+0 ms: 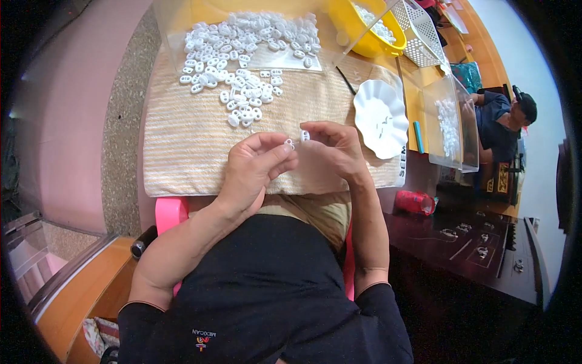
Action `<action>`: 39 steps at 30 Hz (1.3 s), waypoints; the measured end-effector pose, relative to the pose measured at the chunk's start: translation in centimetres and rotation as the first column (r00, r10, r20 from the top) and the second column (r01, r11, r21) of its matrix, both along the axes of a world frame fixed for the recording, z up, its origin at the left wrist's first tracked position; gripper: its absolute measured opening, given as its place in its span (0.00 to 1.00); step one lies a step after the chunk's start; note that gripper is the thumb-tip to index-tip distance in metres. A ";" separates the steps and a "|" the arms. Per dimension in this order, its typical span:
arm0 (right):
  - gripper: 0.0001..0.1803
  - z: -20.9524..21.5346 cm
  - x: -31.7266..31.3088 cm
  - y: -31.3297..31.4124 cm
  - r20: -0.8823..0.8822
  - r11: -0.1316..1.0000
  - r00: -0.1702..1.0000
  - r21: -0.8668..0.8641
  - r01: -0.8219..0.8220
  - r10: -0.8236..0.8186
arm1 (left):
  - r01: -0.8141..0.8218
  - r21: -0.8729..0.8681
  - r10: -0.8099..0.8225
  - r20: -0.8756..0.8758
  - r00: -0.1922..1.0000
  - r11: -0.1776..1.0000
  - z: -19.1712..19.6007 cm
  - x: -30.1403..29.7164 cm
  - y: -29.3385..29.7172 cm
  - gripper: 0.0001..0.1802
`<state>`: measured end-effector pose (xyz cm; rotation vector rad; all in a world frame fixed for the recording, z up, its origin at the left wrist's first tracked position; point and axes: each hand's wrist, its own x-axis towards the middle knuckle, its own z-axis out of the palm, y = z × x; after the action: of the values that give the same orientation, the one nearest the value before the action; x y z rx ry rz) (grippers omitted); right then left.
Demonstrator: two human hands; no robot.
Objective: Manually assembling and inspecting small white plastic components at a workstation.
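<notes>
My left hand (259,161) pinches a small white ringed plastic piece (290,144) between thumb and fingertips. Close beside it, my right hand (341,148) grips a white oval two-holed plastic piece (305,136) by its fingertips. The two pieces are near each other, with a narrow gap between them. Beyond my hands, a loose cluster of similar white two-holed pieces (247,91) lies on a striped beige towel (188,133). It runs back to a larger heap (254,33) by a clear plastic box.
Right of my hands sits a white wavy-rimmed plate (367,100) holding small dark bits. Farther back are a yellow basin (348,33) and a white perforated basket (418,51). A clear bin (467,159) contains more white pieces; a person in a dark cap (526,104) appears beyond it.
</notes>
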<state>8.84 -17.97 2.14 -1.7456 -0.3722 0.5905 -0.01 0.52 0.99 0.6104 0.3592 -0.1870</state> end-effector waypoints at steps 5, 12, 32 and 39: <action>0.17 0.3 -0.4 0.1 -0.055 1.000 0.998 0.014 0.017 -0.017 | 0.008 0.002 -0.008 -0.006 1.000 1.000 0.0 0.0 0.0 0.08; 0.17 0.6 -0.6 0.2 -0.120 0.997 0.993 0.078 0.008 0.002 | 0.014 0.015 -0.014 -0.023 1.000 1.000 -0.1 0.0 0.0 0.08; 0.17 0.0 -1.0 0.0 -0.290 0.970 0.957 0.237 0.051 0.021 | 0.035 0.010 -0.035 -0.022 0.999 0.999 -0.3 0.0 0.0 0.09; 0.16 -0.1 -1.1 0.1 -0.284 0.973 0.959 0.221 0.061 0.004 | 0.043 0.019 -0.042 -0.031 0.999 0.999 -0.2 0.0 0.1 0.09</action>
<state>7.70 -17.91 2.02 -1.4200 -0.2037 0.7365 -0.04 0.59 0.83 0.6355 0.3784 -0.2340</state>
